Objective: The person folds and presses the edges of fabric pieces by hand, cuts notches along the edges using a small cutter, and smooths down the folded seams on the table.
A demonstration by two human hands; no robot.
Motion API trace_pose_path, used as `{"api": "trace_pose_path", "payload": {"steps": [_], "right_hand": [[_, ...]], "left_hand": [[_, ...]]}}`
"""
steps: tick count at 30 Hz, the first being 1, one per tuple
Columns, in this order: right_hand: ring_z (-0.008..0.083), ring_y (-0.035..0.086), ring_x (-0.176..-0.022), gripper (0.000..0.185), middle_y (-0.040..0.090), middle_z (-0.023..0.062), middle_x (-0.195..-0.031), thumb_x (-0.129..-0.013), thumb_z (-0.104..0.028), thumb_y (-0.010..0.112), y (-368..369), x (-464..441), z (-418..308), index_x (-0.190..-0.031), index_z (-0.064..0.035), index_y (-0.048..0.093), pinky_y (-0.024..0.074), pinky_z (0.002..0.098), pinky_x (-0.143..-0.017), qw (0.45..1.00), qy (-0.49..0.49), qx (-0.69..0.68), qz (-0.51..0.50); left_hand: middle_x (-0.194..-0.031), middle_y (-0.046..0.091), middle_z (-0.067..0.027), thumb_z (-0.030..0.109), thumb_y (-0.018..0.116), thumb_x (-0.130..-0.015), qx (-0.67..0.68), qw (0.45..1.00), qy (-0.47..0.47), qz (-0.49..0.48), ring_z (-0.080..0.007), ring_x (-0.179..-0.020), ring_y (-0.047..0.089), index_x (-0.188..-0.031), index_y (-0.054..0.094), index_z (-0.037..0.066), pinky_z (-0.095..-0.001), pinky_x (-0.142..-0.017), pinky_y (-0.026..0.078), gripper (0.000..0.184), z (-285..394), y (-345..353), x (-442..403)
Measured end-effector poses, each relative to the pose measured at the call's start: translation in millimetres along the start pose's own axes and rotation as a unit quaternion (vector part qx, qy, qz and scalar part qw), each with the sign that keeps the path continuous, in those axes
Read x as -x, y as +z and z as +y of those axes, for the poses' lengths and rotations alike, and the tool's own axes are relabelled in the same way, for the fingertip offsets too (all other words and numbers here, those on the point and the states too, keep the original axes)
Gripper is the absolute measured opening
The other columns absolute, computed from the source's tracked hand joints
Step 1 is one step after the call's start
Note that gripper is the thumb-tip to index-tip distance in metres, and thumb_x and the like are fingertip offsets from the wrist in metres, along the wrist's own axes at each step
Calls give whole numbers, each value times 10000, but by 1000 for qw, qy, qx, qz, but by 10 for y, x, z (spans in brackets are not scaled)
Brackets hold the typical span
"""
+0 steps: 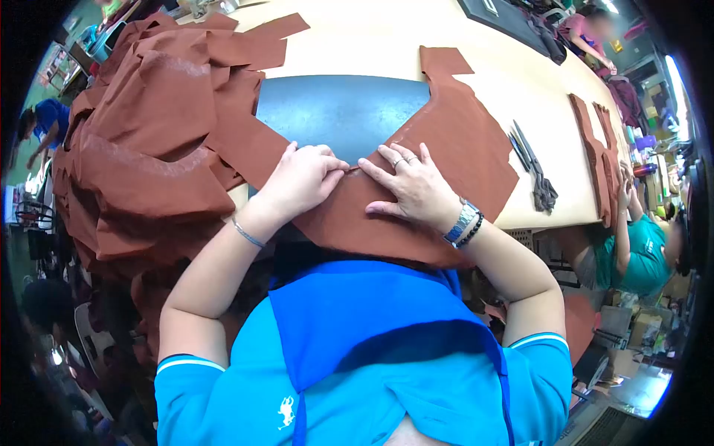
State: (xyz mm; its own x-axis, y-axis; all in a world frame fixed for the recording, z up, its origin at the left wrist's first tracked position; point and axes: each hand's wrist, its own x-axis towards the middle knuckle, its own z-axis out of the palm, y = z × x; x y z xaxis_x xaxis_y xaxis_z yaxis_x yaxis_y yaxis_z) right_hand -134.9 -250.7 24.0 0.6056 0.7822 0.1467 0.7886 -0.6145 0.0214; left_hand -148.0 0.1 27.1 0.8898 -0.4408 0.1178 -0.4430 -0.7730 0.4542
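Observation:
A rust-brown fabric piece [454, 126] lies in front of me, partly over a dark grey board [335, 104]. My left hand [309, 175] pinches the fabric's edge between thumb and fingertips, where a small fold shows. Beside it, my right hand [413, 186] rests on the cloth with its fingers spread, the index fingertip close to the pinched fold. A strip of the same fabric runs up to the left from under my left hand toward the pile.
A tall heap of brown fabric [149, 134] stands on the left. Black-handled scissors [532, 167] lie on the pale table [357, 44] to the right. A co-worker in a green shirt [643, 253] handles brown fabric at the far right. A dark case [513, 22] sits at the back.

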Motion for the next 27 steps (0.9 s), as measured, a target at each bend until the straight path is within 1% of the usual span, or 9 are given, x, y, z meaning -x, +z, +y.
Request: {"api": "trace_pose_path", "payload": {"steps": [5,6,9,12,15,18,23,26,27], "right_hand": [[357,481,-1274,767,517,179,-1354,-875,-679,526,24,-27,-6,-1431,-153,494,370,623,-1045,997,-9,-75,-12],[359,490,-1252,754,518,177,-1342,-869,-674,542,16,-34,-17,-1427,-168,503,386,594,-1030,998,-6,-69,-10],[365,511,-1198,730,519,182,-1311,-858,-664,575,-37,-60,-69,-1419,-199,523,422,528,-990,999,0,-53,-9],[372,524,-1164,733,522,204,-1286,-858,-670,573,-60,-84,-110,-1420,-204,523,437,508,-961,999,1,-42,-18],[390,530,-1163,738,518,228,-1290,-859,-683,557,-79,-119,-126,-1426,-212,515,445,535,-942,998,7,-49,-40],[423,517,-1218,751,508,249,-1330,-857,-702,535,-118,-150,-138,-1435,-223,497,447,603,-942,995,17,-67,-73],[445,507,-1224,753,499,255,-1321,-852,-712,533,-113,-167,-135,-1449,-257,477,459,618,-932,994,14,-68,-80],[403,542,-1115,732,516,259,-1240,-852,-688,563,-112,-171,-142,-1444,-263,500,471,524,-923,998,-1,-47,-46],[417,529,-1152,740,506,256,-1268,-844,-698,562,-127,-182,-153,-1445,-271,491,472,565,-917,996,8,-53,-68]], "left_hand": [[-942,726,-109,117,678,-859,91,994,-47,-43,-251,-892,701,-978,741,40,-373,-889,528,155,-95,-135,-59],[-915,735,-151,94,701,-839,96,995,-25,-24,-273,-822,716,-938,735,7,-311,-735,561,136,-112,-152,-70],[-946,732,-110,125,691,-861,98,986,-88,-101,-259,-895,703,-956,735,43,-422,-930,520,133,-97,-261,-104],[-973,721,-58,158,680,-883,26,994,-48,-98,-242,-980,679,-967,729,91,-604,-1088,344,118,-96,-270,-73],[-987,711,-46,212,637,-899,38,993,-39,-105,-259,-998,663,-994,737,127,-677,-1115,226,162,-170,-302,-49],[-1001,708,-29,203,626,-908,6,988,-45,-150,-251,-1008,657,-993,736,140,-672,-1115,239,153,-208,-422,-87],[-950,675,8,154,642,-902,-76,989,73,-99,-204,-992,659,-987,732,186,-646,-1149,239,129,-317,-389,-39],[-944,660,19,151,626,-904,-131,981,134,-59,-178,-969,662,-988,736,215,-619,-1160,259,153,-423,-333,-2],[-944,656,22,152,620,-905,-144,977,148,-49,-169,-960,663,-988,737,223,-609,-1163,264,161,-454,-315,12]]}}
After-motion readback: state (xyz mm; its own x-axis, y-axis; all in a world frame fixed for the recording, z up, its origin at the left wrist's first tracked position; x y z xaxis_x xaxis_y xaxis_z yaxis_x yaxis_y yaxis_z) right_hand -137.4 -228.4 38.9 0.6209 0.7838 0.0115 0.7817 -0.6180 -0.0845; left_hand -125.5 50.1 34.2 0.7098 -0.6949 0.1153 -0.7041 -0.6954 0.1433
